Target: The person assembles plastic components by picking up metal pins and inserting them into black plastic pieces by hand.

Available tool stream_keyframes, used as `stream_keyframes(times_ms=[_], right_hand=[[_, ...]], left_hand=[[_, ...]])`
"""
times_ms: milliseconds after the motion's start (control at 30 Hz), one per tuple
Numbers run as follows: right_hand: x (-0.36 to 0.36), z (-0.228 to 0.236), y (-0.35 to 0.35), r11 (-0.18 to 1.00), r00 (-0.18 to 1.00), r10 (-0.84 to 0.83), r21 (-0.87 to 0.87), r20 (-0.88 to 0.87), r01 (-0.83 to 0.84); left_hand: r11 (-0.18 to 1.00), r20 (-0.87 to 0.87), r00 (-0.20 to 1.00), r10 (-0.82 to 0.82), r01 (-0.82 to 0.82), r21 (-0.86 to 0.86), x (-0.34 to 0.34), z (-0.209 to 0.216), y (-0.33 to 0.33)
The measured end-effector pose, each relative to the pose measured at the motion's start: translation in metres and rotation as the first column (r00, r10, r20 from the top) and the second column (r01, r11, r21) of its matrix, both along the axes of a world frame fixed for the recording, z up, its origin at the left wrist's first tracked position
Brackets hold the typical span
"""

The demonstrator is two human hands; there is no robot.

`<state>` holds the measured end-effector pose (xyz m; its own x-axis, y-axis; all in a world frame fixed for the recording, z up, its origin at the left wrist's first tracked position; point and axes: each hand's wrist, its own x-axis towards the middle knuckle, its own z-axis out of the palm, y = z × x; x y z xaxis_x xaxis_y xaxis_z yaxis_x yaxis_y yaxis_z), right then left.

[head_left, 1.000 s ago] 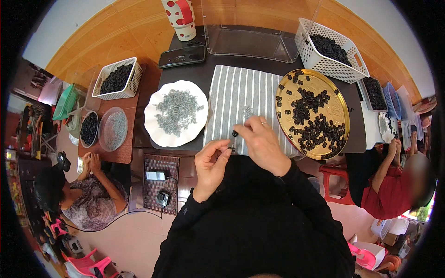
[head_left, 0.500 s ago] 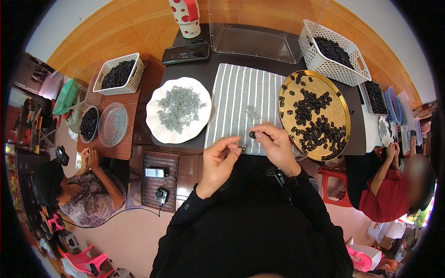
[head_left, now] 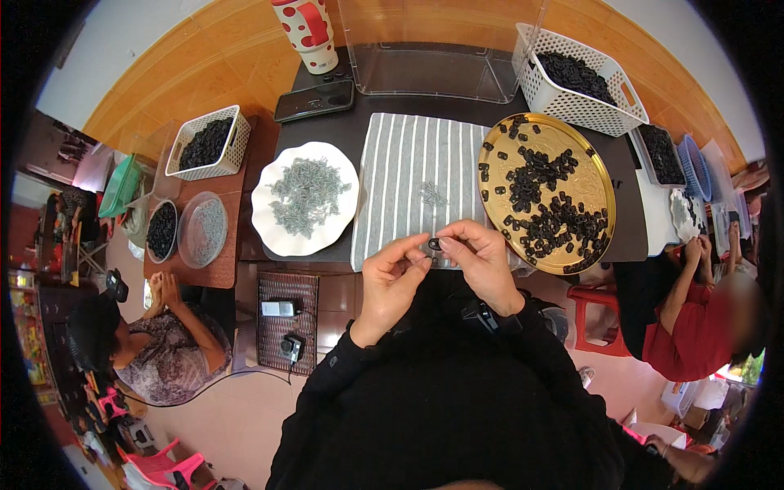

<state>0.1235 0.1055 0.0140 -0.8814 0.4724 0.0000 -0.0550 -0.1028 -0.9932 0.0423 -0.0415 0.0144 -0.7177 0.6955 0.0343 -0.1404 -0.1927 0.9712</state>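
My right hand (head_left: 485, 263) pinches a small black oval plastic piece (head_left: 434, 242) between thumb and fingertips, over the near edge of a grey-and-white striped cloth (head_left: 396, 163). Close beside it, my left hand (head_left: 390, 284) has thumb and fingers drawn together; what sits in them is too small to make out. On the cloth just beyond lies a little pile of thin silvery screw-like pieces (head_left: 433, 194). More of these (head_left: 309, 196) fill a white wavy-rimmed plate (head_left: 263, 224) on the left. To the right, a round gold tray (head_left: 559, 135) carries many loose black pieces (head_left: 563, 229).
A phone (head_left: 314, 100), a dotted tumbler (head_left: 309, 37) and a clear plastic box (head_left: 433, 69) line the table's back. White baskets of black pieces stand back right (head_left: 580, 77) and left (head_left: 210, 143). People sit at both sides, left (head_left: 175, 343) and right (head_left: 682, 327).
My hands have come closer together, the black piece now nearly touching my left fingertips. The whole view has shifted slightly.
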Motion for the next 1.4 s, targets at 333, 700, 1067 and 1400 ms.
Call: stream_keyframes(times_ms=[333, 700, 1067, 1400], right_hand=[[0.003, 0.003, -0.004, 1.0, 0.999, 0.024, -0.001, -0.043, -0.025], [0.005, -0.001, -0.003, 0.981, 0.981, 0.076, 0.191, -0.177, -0.041], [0.011, 0.014, -0.005, 0.905, 0.973, 0.063, 0.425, -0.224, 0.039], [0.019, 0.013, -0.015, 0.85, 0.953, -0.018, 0.497, -0.301, 0.173]], left_hand=[[0.998, -0.001, 0.999, 0.05, -0.05, 0.046, 0.004, -0.003, 0.003], [0.994, 0.092, 0.994, 0.051, -0.06, 0.096, 0.003, -0.003, 0.004], [0.983, 0.09, 0.996, 0.009, -0.026, 0.184, 0.008, 0.0, 0.005], [0.986, -0.043, 0.997, 0.064, -0.056, 0.159, 0.02, 0.003, 0.005]])
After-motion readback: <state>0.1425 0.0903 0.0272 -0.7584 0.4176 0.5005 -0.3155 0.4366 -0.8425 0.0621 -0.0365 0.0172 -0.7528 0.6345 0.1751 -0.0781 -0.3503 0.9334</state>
